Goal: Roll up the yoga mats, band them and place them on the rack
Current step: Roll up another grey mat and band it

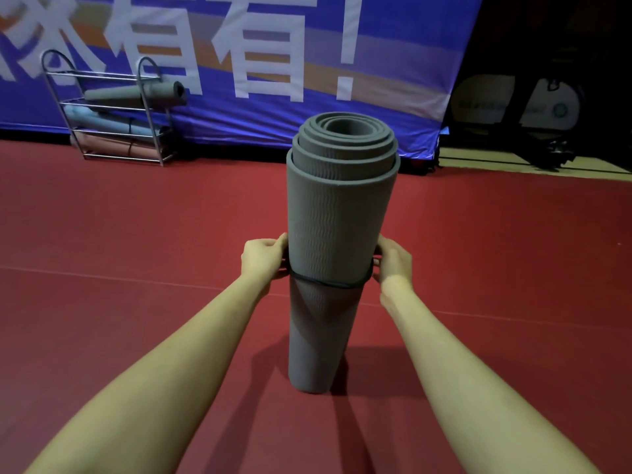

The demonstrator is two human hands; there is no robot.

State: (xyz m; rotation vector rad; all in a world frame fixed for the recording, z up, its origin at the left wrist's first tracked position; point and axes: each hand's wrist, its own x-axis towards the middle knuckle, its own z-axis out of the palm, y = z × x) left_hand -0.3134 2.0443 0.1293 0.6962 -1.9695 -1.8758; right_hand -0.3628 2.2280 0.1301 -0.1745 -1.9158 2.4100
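Observation:
A rolled grey yoga mat [338, 213] stands upright on the red floor in the middle of the view. A thin black band [328, 282] circles it at about mid-height. My left hand [263, 260] pinches the band at the mat's left side. My right hand [393, 261] pinches it at the right side. A metal rack [113, 107] stands at the back left against the banner, holding a grey rolled mat [136, 92] on its top shelf, a light blue one [113, 123] below and a pink one [116, 145] at the bottom.
Red floor [136, 251] spreads all round the mat and up to the rack. A blue banner [273, 63] with large white characters forms the back wall. Dark equipment [547, 114] stands at the far right behind it.

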